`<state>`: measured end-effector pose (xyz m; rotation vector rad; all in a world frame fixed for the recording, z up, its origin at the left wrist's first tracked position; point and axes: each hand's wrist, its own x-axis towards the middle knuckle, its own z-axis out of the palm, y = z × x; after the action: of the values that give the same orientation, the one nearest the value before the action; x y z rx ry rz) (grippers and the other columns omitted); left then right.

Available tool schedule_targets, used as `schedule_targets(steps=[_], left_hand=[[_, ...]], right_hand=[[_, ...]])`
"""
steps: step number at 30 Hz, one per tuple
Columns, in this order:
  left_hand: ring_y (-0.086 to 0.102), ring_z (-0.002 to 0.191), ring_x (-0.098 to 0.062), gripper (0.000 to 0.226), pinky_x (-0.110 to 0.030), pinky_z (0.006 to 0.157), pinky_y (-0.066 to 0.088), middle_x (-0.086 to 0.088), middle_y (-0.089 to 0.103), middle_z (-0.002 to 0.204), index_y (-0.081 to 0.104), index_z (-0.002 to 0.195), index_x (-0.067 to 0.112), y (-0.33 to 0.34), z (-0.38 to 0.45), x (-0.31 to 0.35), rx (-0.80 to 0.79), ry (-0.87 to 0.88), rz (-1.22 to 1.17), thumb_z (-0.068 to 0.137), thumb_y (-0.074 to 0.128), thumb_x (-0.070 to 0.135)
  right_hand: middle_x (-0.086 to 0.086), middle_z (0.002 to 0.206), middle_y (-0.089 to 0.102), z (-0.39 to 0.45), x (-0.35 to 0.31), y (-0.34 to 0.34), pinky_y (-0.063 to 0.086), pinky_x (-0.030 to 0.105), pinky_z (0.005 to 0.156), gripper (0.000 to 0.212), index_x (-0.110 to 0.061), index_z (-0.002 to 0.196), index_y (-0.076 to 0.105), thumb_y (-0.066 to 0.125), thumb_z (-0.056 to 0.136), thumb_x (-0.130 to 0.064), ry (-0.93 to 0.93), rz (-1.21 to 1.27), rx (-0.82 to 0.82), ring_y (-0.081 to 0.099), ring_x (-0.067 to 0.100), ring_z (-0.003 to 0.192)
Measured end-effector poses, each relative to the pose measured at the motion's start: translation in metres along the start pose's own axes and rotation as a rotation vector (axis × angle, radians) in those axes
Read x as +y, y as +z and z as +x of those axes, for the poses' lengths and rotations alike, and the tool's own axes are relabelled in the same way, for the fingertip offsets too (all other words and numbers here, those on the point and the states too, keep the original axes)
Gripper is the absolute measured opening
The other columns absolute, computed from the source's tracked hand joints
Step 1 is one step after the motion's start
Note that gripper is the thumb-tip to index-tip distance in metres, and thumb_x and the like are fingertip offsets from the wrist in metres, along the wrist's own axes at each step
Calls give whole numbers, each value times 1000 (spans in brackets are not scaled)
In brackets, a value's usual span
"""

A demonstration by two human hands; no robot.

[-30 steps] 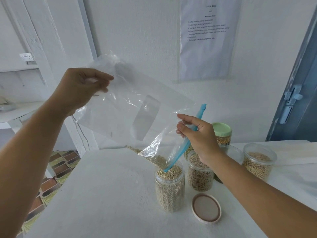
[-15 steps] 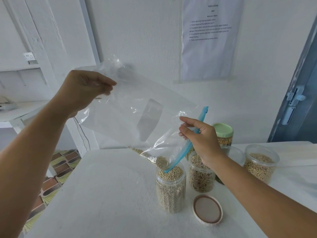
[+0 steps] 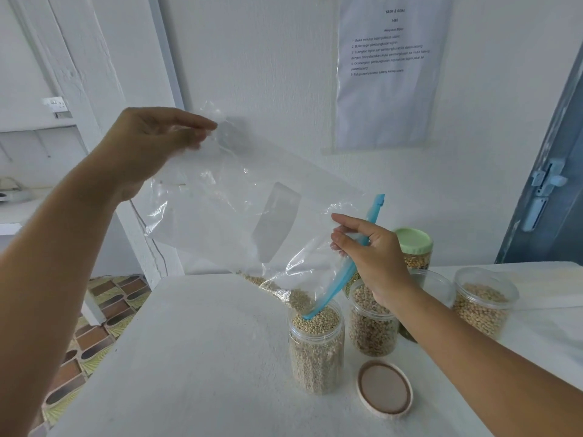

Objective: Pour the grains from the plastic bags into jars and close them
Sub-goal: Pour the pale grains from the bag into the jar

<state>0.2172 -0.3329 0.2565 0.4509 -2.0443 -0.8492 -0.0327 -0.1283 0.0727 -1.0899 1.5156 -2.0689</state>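
Pinching the plastic bag (image 3: 239, 216) with left hand (image 3: 148, 149) and right hand (image 3: 369, 250), grains (image 3: 284, 293) may miss the nearly full jar (image 3: 317, 348).

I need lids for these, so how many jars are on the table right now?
5 that I can make out: front jar under the bag, one beside it, an empty one behind the wrist, a far-right jar, and a green-lidded jar at the back. The arm may hide another.

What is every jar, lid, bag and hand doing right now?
Clear plastic zip bag: tilted, nearly empty, blue-zipper mouth in front jar.
Front clear jar: open, nearly full.
Beige round lid: off, lying on table.
Green-lidded jar: closed.
Left hand: pinches bag's bottom.
Right hand: holds zipper edge.
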Motion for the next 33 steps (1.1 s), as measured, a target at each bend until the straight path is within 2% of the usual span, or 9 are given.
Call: schedule_targets(steps=[7,10,13,15,17,20,24,30,33], left_hand=[[65,83,-12,16,-33,92,52,-13,77,94,82,83,31,10,4,-5,101,42,41,81,88,16],[66,88,-10,12,-36,91,52,4,76,91,81,86,32,14,6,-7,103,50,51,84,87,23],[70,108,-19,17,-53,110,47,11,76,105,80,102,37,11,7,-6,51,43,75,90,81,25],[73,105,-31,20,-63,106,49,0,77,101,80,106,33,7,8,-5,65,51,58,92,80,19],[70,82,-30,19,-44,85,59,-9,74,88,81,100,31,5,9,-6,96,78,55,89,82,16],[42,58,-12,19,-23,56,38,5,52,65,78,90,34,10,9,-7,124,114,105,83,87,20],[75,89,-19,20,-37,85,55,-3,73,99,79,100,36,12,10,0,74,88,65,94,76,17],[72,86,-18,25,-43,95,54,-1,78,83,83,88,33,13,8,2,76,81,56,92,75,9],[71,107,-12,33,-41,111,49,5,79,102,84,89,36,12,5,-1,2,46,22,95,72,7]], right_hand=[[0,99,74,1,2,0,57,22,80,31,-24,119,77,74,93,-7,-10,-14,-7,72,16,83],[0,100,74,2,1,2,57,21,80,31,-23,120,77,74,94,-8,-22,-35,-11,72,16,84],[0,99,73,3,0,1,56,20,79,31,-22,121,76,74,93,-7,-19,-24,-6,72,15,83],[0,98,73,3,0,0,56,20,78,31,-21,121,76,74,93,-7,-18,-16,0,72,15,81],[1,99,74,2,0,-1,56,20,78,31,-20,121,76,74,93,-6,-23,-12,0,72,15,81],[1,99,75,3,-2,2,57,21,78,32,-19,122,76,73,93,-5,-39,-15,-18,72,17,82],[1,100,74,4,-3,2,56,20,78,31,-20,122,76,73,94,-6,-46,-19,-13,73,20,85],[-2,96,74,1,0,1,56,19,77,31,-20,121,76,73,94,-5,-16,8,0,71,14,81],[-3,97,74,1,1,1,56,19,77,31,-21,121,76,73,94,-5,-6,19,18,72,14,82]])
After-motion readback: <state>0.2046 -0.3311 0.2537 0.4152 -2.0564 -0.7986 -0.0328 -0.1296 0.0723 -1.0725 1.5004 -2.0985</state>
